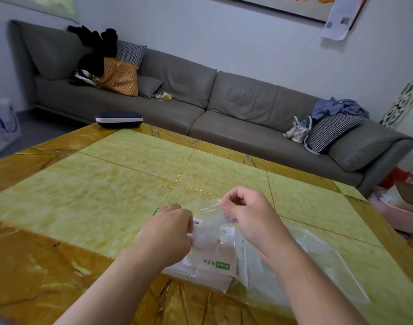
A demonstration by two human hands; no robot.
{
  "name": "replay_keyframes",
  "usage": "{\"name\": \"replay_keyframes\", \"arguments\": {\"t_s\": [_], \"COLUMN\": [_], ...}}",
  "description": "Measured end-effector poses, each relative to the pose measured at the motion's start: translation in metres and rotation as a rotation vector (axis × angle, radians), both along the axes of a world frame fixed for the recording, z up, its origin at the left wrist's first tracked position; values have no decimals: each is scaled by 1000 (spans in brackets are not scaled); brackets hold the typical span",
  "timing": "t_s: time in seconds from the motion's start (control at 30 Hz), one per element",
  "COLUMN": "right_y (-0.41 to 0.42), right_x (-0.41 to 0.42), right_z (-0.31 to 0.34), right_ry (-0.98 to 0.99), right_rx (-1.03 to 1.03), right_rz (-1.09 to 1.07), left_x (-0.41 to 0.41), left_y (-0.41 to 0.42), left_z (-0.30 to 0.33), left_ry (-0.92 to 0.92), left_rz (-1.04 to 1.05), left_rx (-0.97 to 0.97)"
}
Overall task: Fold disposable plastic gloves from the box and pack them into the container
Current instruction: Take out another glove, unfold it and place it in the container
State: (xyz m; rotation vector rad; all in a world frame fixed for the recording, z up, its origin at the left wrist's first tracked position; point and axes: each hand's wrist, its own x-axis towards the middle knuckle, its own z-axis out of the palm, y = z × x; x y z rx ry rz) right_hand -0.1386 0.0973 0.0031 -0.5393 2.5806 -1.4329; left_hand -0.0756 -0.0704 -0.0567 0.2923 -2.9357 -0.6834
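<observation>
A clear plastic glove (211, 227) is stretched between both hands just above the glove box (209, 266), a flat beige and white carton with green print lying on the table. My left hand (166, 233) pinches the glove's near left part. My right hand (250, 212) pinches its upper right edge with curled fingers. To the right of the box lies a clear, flat plastic container or bag (322, 261), hard to make out against the table.
The yellow-green and amber stone table (107, 188) spreads out to the left and far side. A dark blue case (119, 119) sits at its far edge. Behind is a grey sofa (224, 102) with bags, cushions and clothes.
</observation>
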Motion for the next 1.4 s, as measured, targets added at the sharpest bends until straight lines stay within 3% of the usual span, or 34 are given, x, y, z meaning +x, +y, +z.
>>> {"name": "replay_keyframes", "arguments": {"t_s": [0.27, 0.33, 0.43, 0.5, 0.63, 0.73, 0.8, 0.87, 0.93, 1.0, 1.03, 1.27, 1.4], "right_y": [11, 17, 27, 36, 58, 73, 79, 83, 85, 88, 90, 126, 140], "right_x": [11, 9, 8, 8, 8, 9, 11, 13, 16, 17, 18, 5, 2], "right_z": [24, 31, 50, 60, 59, 53, 50, 46, 43, 40, 39, 26, 28], "right_ry": [150, 119, -10, 11, 77, 24, -20, -50, -70, -88, -93, 96, 6], "right_rx": [-82, -253, -729, -824, -736, -782, -816, -830, -825, -825, -822, -571, -563], "right_rz": [116, 88, 43, -14, -107, -140, -136, -122, -109, -104, -110, -204, -124], "left_x": [1, 0, -1, -1, 4, 9, 15, 22, 24, 20, 18, 14, 11], "left_y": [3, 3, 4, 4, -7, -11, -1, 21, 42, 57, 63, 67, 69], "left_z": [2, 1, 3, 5, 14, 37, 60, 83, 87, 78, 75, 78, 75], "left_ry": [-50, -63, -85, -92, -110, 104, 318, 320, 245, 297, 313, 380, 369], "left_rz": [-2, -8, -20, -33, -77, -11, -33, -201, -290, -244, -201, -76, -81], "left_rx": [-41, -46, -65, -72, 65, 213, 451, 700, 616, 443, 452, 913, 959]}}
